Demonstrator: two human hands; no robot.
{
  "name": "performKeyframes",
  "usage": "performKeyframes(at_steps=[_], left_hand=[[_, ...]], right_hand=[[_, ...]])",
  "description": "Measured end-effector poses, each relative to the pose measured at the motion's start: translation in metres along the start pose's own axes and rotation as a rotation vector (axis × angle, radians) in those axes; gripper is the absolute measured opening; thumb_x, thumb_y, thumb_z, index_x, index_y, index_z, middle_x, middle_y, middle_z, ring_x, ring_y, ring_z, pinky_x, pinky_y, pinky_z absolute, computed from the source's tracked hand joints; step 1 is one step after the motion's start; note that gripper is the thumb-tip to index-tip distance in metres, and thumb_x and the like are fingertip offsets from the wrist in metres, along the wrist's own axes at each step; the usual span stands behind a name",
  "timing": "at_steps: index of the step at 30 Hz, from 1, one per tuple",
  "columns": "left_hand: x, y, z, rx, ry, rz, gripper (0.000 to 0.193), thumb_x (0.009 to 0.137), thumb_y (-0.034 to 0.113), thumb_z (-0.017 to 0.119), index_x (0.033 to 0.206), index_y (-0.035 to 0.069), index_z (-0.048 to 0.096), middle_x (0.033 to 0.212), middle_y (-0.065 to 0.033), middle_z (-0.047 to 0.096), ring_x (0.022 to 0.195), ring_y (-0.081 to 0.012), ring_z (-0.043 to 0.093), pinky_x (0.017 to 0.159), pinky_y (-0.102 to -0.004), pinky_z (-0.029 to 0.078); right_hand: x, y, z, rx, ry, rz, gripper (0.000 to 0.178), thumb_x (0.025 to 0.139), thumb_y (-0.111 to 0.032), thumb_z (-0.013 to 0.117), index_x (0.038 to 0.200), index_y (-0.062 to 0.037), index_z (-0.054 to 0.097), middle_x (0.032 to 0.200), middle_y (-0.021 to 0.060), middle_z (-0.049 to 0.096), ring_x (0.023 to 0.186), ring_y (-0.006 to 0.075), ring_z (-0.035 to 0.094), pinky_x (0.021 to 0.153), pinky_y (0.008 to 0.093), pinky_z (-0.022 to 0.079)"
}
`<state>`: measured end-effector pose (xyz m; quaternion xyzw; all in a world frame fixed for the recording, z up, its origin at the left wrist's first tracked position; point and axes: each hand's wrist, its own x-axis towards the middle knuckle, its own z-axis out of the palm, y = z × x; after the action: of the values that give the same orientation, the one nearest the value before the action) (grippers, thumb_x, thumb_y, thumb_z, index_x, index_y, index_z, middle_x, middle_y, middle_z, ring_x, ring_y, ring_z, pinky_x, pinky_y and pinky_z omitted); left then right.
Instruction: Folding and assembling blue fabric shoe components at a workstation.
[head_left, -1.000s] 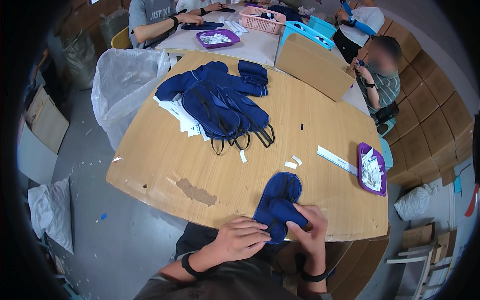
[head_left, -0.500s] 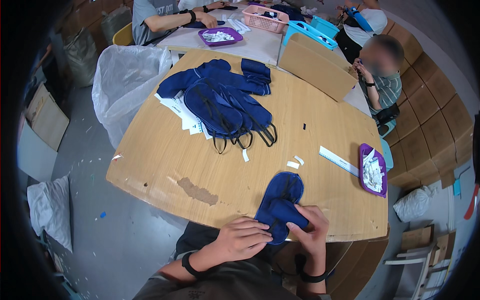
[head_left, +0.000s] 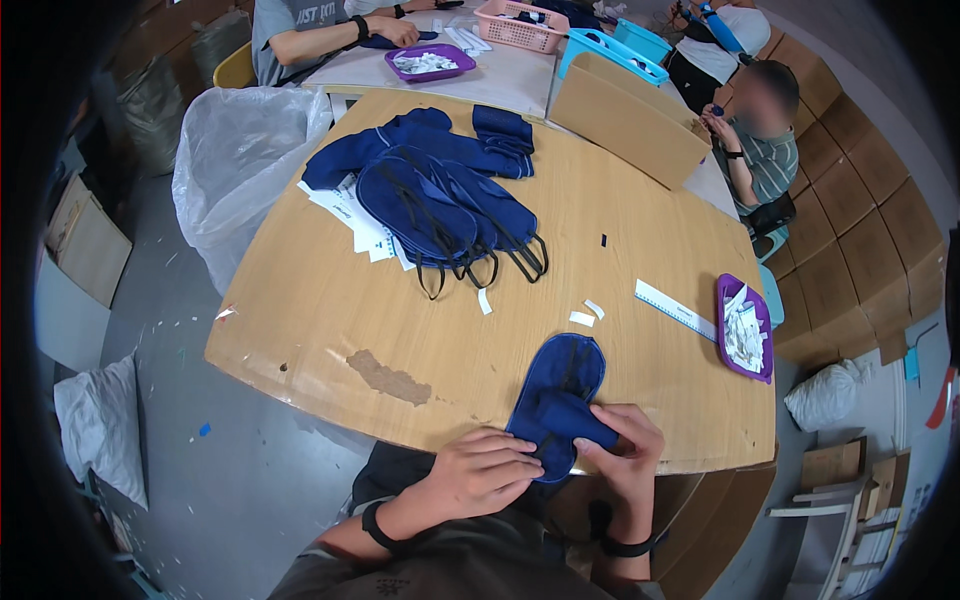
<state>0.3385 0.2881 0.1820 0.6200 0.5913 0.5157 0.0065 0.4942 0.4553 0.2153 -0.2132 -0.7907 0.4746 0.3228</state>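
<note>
On the table's near edge lies a navy sleep mask (head_left: 572, 362) with black elastic straps across it. My left hand (head_left: 487, 470) presses its fingertips on the mask's left edge, fingers together. My right hand (head_left: 628, 447) pinches a rolled navy cloth piece (head_left: 570, 418) between thumb and fingers, lying over the middle of the mask. Farther off is a pile of navy sleep masks (head_left: 415, 210) with black straps hanging forward. More folded navy cloth (head_left: 503, 138) lies behind it, and white printed cards (head_left: 345, 215) stick out underneath.
A paper ruler (head_left: 675, 310) lies right, beside a purple tray (head_left: 745, 325) of white slips. Paper scraps (head_left: 582, 318) sit beyond the mask. A cardboard box (head_left: 625, 125) stands at the far edge, a plastic bag (head_left: 240, 170) at left. Other people work at the back and right.
The view has shifted slightly. The rolled cloth in my right hand has turned a little and lies flatter over the mask. My left hand stays on the mask's edge.
</note>
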Motion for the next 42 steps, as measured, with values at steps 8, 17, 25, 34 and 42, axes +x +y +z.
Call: performKeyframes(at_steps=[8,17,25,34,42], left_hand=[[-0.001,-0.001,0.002,-0.005,-0.001,-0.003,0.014,0.074,0.008,0.077,0.086,0.014,0.074,0.089,0.0015,0.075,0.096,-0.0158,0.071,0.085,-0.0314,0.054],[-0.002,-0.002,0.001,-0.008,-0.001,-0.002,0.014,0.074,0.008,0.076,0.086,0.014,0.074,0.089,0.0014,0.075,0.096,-0.0158,0.071,0.085,-0.0316,0.054],[0.0,-0.004,0.001,-0.003,-0.015,0.014,0.012,0.076,0.009,0.074,0.088,0.011,0.073,0.092,0.0009,0.074,0.096,-0.0171,0.07,0.085,-0.0331,0.055],[0.001,-0.001,0.0,-0.001,-0.01,0.007,0.013,0.072,0.007,0.076,0.084,0.013,0.074,0.09,0.0013,0.075,0.096,-0.0154,0.071,0.085,-0.0306,0.054],[-0.005,0.005,0.002,0.001,-0.002,-0.004,0.012,0.073,0.007,0.076,0.082,0.013,0.073,0.089,0.0018,0.075,0.096,-0.015,0.071,0.085,-0.0309,0.054]], right_hand=[[-0.002,0.005,-0.003,0.019,-0.001,-0.011,0.045,0.066,0.004,0.085,0.109,-0.0007,0.073,0.103,0.0134,0.067,0.09,0.0189,0.066,0.077,0.0276,0.054],[-0.002,0.004,0.0,0.053,-0.011,-0.011,0.044,0.067,0.005,0.084,0.109,0.0005,0.073,0.103,0.0133,0.067,0.091,0.0191,0.066,0.077,0.0279,0.054],[0.001,0.004,0.0,0.059,-0.007,-0.007,0.043,0.067,0.005,0.084,0.109,0.0002,0.073,0.104,0.0131,0.067,0.092,0.0188,0.066,0.077,0.0278,0.054],[0.0,0.006,-0.001,0.078,0.003,-0.002,0.044,0.067,0.004,0.085,0.109,-0.0004,0.073,0.102,0.0128,0.067,0.09,0.0185,0.066,0.076,0.0274,0.054],[-0.008,0.002,-0.002,0.052,0.018,0.038,0.045,0.065,0.002,0.086,0.108,-0.0006,0.074,0.1,0.0125,0.068,0.09,0.0187,0.066,0.076,0.0275,0.053]])
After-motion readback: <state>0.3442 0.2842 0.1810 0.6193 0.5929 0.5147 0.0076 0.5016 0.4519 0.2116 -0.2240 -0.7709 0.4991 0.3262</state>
